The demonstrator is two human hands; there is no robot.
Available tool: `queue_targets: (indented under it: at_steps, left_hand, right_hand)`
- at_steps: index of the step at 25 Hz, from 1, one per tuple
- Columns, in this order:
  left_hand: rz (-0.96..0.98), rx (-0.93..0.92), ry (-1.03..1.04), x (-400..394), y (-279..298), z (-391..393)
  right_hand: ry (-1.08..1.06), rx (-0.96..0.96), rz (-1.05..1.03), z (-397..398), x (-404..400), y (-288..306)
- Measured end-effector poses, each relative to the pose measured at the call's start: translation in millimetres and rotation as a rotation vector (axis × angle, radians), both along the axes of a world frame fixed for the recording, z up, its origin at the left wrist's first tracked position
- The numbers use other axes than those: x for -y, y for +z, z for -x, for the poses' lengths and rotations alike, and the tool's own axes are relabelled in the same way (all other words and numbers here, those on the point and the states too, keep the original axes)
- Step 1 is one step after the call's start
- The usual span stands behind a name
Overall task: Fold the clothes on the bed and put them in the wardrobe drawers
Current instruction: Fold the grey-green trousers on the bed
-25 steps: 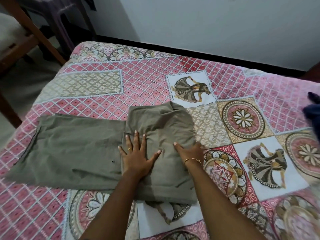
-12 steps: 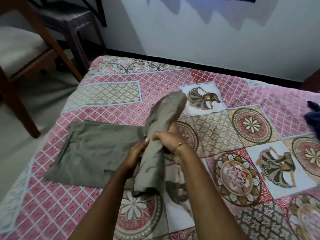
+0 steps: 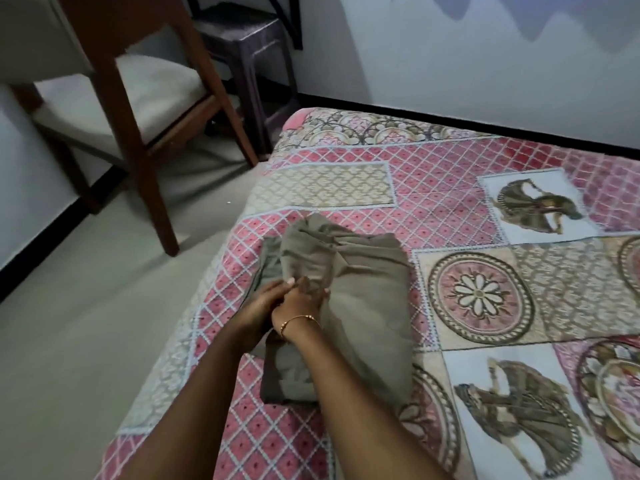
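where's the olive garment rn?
Head view: the olive garment lies folded on the bedspread near the bed's left edge, with both hands on its left side.

A home bedroom: a bed (image 3: 450, 188) under a patterned pink quilt, a cushioned wooden chair (image 3: 138, 98) and a dark plastic stool (image 3: 249, 46) at far left by plain walls.

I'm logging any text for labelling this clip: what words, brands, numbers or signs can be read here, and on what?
None: no readable text shows anywhere in this view.
The bedspread bears only patterns and dancer pictures, no lettering.
The olive garment held by the left hand and right hand shows no tag or print.
The wooden chair and dark plastic stool carry no visible labels.
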State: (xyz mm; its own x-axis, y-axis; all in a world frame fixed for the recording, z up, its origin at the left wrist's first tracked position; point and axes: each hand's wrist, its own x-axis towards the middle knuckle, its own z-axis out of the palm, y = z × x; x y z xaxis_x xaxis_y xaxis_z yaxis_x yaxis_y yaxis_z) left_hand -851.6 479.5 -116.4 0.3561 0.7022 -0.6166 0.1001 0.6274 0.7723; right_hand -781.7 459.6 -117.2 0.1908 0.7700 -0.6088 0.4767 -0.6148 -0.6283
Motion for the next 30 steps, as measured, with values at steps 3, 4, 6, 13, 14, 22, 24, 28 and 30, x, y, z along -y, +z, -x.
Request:
queue_targets:
  at_steps: [3, 4, 6, 13, 14, 22, 24, 28, 30]
  left_hand:
    - [-0.032, -0.232, 0.066, -12, -26, 6]
    - [-0.097, -0.331, 0.088, -14, -33, 4]
    - [-0.301, -0.535, 0.110, -14, -47, 0]
    - [-0.529, -0.995, 0.136, -16, -74, 3]
    - [-0.535, -1.011, 0.138, -16, -73, 3]
    - [-0.059, -0.650, -0.038, -29, -27, 4]
    - [-0.015, -0.511, -0.016, -26, -20, 1]
    - [0.045, -0.310, -0.082, -19, -7, -5]
    - [0.088, -0.249, -0.080, -19, -4, -11]
  right_hand:
    - [-0.009, -0.079, 0.080, 7, -1, -12]
    - [-0.029, -0.086, 0.081, 9, -3, -13]
    - [-0.067, -0.015, 0.028, 7, -4, -14]
    - [-0.016, 0.577, -0.342, -44, 22, -33]
    - [-0.088, 0.659, -0.410, -53, 25, -38]
    - [-0.510, 0.437, 0.022, -114, 53, -56]
    - [-0.606, 0.270, 0.001, -120, 50, -55]
    - [-0.619, 0.244, -0.061, -135, 43, -32]
    - [-0.541, 0.360, -0.121, -142, 32, -13]
